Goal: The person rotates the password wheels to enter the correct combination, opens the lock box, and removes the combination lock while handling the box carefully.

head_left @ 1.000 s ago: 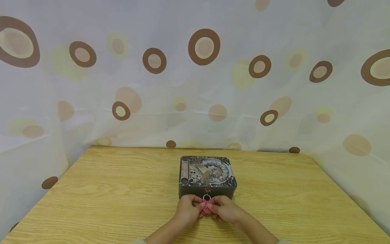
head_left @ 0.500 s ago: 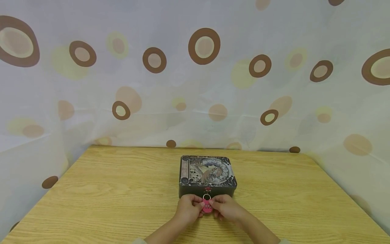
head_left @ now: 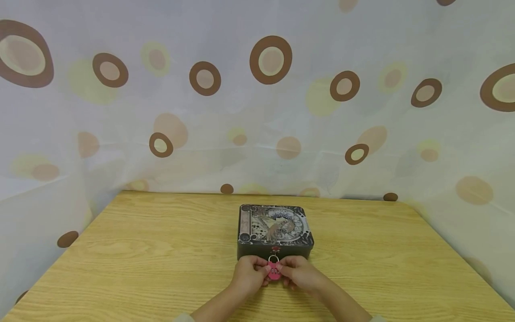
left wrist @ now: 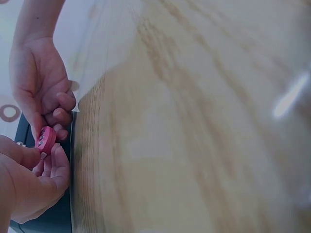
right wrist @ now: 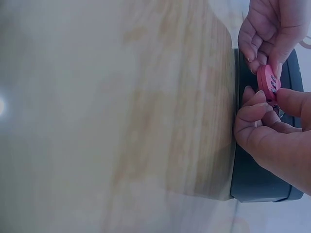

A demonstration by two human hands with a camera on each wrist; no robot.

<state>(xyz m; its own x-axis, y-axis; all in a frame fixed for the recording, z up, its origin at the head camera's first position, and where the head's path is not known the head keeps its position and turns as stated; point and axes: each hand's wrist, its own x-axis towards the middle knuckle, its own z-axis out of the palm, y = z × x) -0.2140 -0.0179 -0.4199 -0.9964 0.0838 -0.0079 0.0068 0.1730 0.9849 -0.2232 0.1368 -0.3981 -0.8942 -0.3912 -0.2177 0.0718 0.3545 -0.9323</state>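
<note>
A pink combination padlock (head_left: 275, 271) with a silver shackle hangs at the red clasp (head_left: 275, 248) of a dark decorated tin box (head_left: 277, 226). My left hand (head_left: 248, 273) pinches the padlock's left side between thumb and fingers. On its right side, my right hand (head_left: 302, 273) pinches it too, with the thumb near the upper edge. Number dials show on the padlock's face between the thumbs. In the right wrist view the padlock (right wrist: 268, 83) stands just off the box's front wall (right wrist: 257, 179), held from both sides. Whether the shackle is locked cannot be told.
The box stands with its lid down on a wood-grain table (head_left: 161, 250). Behind the table and along its sides hangs a pale curtain (head_left: 241, 112) with brown and yellow circles.
My right thumb has shifted from the middle of the padlock's face to its right edge, uncovering the dials. My left hand and the box have stayed put.
</note>
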